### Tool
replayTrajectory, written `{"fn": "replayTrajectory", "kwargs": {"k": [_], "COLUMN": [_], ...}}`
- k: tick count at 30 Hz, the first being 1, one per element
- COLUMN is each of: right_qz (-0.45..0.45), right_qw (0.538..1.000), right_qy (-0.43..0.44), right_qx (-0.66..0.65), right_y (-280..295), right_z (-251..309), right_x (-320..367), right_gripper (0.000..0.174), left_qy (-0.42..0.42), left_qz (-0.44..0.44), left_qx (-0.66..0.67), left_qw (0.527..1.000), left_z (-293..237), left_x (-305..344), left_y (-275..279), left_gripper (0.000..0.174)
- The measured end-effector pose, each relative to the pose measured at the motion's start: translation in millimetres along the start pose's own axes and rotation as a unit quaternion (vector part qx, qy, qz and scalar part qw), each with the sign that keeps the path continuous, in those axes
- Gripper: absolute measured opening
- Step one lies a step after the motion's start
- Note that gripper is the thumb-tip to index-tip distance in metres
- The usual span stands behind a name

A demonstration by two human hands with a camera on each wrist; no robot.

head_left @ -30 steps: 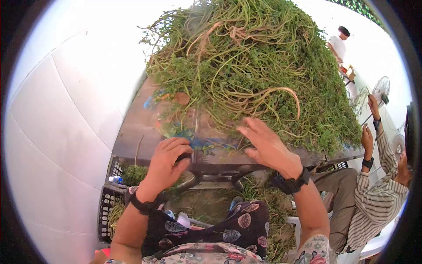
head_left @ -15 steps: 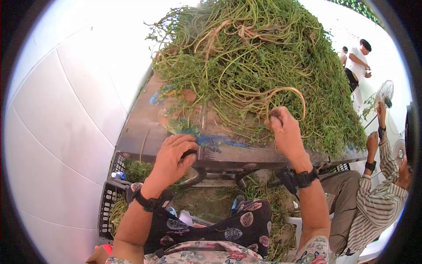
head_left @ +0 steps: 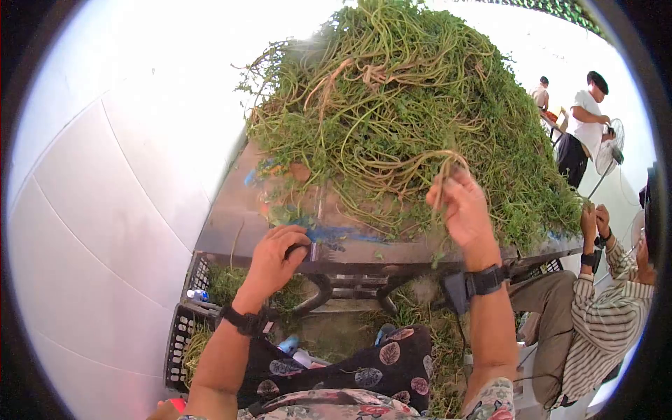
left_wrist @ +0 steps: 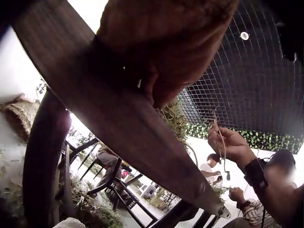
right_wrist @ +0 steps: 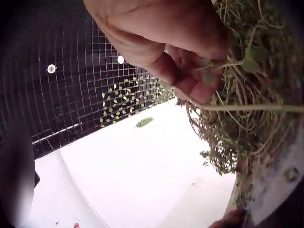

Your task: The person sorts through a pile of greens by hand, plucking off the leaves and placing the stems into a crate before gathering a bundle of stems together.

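Note:
My right hand (head_left: 467, 213) is raised over the front of a big heap of leafy green stems (head_left: 413, 105). Between its thumb and fingers it pinches a long pale plant stem (right_wrist: 251, 108), which stretches away from the fingertips in the right wrist view. The left wrist view also shows this pale stem (left_wrist: 219, 133) hanging from the right hand. Along the front edge of the brown table (head_left: 224, 203), my left hand (head_left: 274, 257) rests with its fingers loosely bent and nothing visible in them. Its palm side is mostly hidden.
Blue-marked loose sprigs (head_left: 283, 213) lie left of the heap. Black plastic crates (head_left: 183, 336) stand low at the left, beside a white wall (head_left: 105, 231). A seated person in a striped shirt (head_left: 602, 322) works at the right; a standing person (head_left: 588, 119) and a fan (head_left: 612, 147) are beyond.
My right hand has risen from the table's front, turned, and now holds a pale stem at the heap. My left hand stays at the table edge. The standing person has moved closer.

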State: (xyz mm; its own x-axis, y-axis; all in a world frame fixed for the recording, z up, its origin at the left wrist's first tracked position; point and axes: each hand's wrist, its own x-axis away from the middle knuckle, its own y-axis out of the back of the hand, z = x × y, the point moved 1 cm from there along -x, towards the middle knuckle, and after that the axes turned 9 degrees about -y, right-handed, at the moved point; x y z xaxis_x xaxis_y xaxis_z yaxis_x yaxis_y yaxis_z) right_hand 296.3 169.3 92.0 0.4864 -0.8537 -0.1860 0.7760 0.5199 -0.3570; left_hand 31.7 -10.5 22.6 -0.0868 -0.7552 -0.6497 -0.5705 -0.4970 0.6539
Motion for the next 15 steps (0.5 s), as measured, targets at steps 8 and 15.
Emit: {"fn": "replayTrajectory", "kwargs": {"k": [8,15], "right_qz": [0.056,0.103], "right_qw": [0.986,0.966], "right_qy": [-0.111,-0.093], "right_qx": [0.113,0.218], "right_y": [-64,-90], "right_z": [-38,-73], "right_x": [41,61], "right_gripper": [0.013,0.019], "left_qy": [0.140,0.160], "left_qz": [-0.050,-0.077], "left_qx": [0.280,0.381], "left_qw": [0.949,0.907], "left_z": [-15,-44], "left_x": [-10,-25], "left_y": [3,-23], "left_gripper": [0.023,0.023]}}
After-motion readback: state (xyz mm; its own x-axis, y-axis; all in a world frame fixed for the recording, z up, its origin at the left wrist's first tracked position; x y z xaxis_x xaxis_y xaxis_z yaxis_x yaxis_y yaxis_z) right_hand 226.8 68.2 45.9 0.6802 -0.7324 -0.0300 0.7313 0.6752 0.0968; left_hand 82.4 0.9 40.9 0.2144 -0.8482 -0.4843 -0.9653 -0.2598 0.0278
